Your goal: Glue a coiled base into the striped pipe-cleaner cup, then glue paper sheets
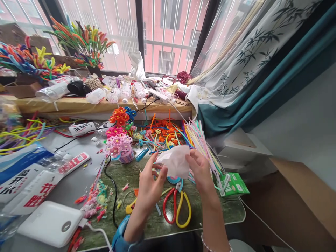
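Observation:
A crumpled white tissue (175,162) is held up over the table. My right hand (201,169) pinches it at its right edge between thumb and fingers. At the left edge is my left hand (151,180), thumb and fingers apart and curved, close to or touching the tissue; exact contact is unclear. Below the tissue lie scissors (175,204) with one red and one yellow handle, their blades partly hidden. To the left stands a cup of fuzzy pink, orange and blue pipe-cleaner flowers (119,143).
Pastel pipe cleaners (201,140) and a green box (235,184) lie at the right. A white power bank (51,224), a black cable (111,182) and fuzzy scraps (97,199) are at the left. Bottles (96,95) line the windowsill; cardboard boxes stand at the right.

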